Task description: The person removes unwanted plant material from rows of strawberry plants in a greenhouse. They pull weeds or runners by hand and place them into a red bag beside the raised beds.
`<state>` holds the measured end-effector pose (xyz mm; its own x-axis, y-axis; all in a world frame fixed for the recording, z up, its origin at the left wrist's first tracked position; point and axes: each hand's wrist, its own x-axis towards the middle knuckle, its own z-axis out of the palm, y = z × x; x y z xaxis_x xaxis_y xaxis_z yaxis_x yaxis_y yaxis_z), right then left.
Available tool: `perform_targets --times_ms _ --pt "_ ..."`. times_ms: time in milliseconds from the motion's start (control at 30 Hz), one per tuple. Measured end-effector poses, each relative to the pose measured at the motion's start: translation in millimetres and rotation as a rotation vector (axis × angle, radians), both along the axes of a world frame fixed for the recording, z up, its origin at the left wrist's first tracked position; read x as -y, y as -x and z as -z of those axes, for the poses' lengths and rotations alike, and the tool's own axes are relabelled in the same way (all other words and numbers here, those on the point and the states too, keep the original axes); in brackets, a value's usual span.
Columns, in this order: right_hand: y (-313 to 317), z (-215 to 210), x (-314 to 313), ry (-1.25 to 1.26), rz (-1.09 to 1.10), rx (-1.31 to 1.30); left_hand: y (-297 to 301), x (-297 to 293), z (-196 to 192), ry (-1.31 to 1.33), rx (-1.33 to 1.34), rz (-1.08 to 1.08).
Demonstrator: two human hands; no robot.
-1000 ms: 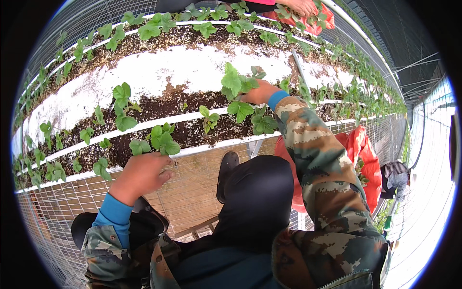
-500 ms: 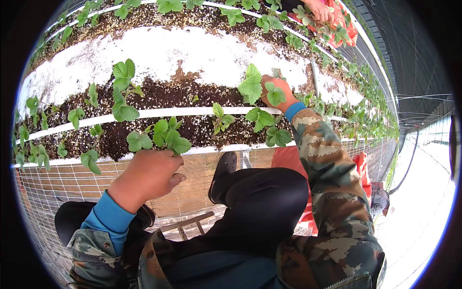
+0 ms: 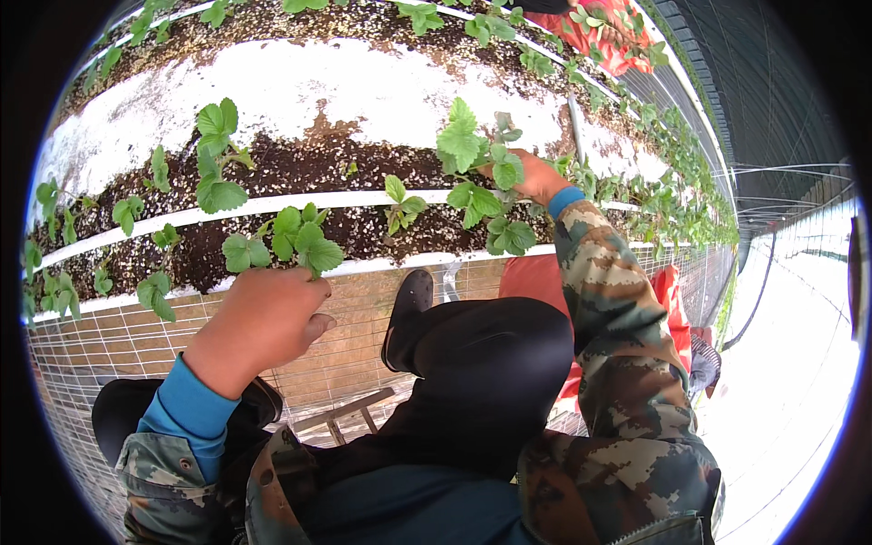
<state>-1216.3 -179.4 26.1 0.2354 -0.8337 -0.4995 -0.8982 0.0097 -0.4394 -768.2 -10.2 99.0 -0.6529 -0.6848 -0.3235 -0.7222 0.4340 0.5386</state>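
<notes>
My left hand [image 3: 259, 318] is closed at the near edge of the planting bed, its fingers curled toward the base of a few leafy strawberry seedlings [image 3: 318, 252]. Those leaves stand just above my knuckles, and the fingertips are mostly hidden. Farther right, my right hand [image 3: 538, 178] is down at the dark soil [image 3: 363, 173] beyond the white pipe, its fingers bent around the base of a strawberry plant [image 3: 460, 136]. Leaves cover part of those fingers. Between my hands a small strawberry plant [image 3: 400, 204] stands in the soil.
A white pipe [image 3: 318, 200] runs lengthwise along the bed. Wire mesh [image 3: 109, 341] hangs below its near edge. A red bag [image 3: 527, 282] lies beside my knee [image 3: 481, 345]. At the far right are another red bag [image 3: 609, 41] holding plants and a person's dark sleeve [image 3: 549, 4].
The whole view has shifted slightly up and left. My right hand has turned and moved a little rightward against the plant. The other person's hand has left the view.
</notes>
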Motion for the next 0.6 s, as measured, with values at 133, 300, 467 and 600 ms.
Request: perform_targets --times_ms 133,300,467,600 --pt "45 23 5 0.212 -0.097 0.174 10 -2 -8 0.021 -0.039 0.034" --pt "-20 26 3 0.363 -0.267 0.213 -1 -21 -25 0.030 0.038 -0.020" --pt "-18 37 6 0.413 -0.251 0.006 2 -24 -17 0.015 0.045 0.008" --pt "-13 39 16 0.381 -0.343 -0.028 2 -24 -10 0.009 0.074 0.005"
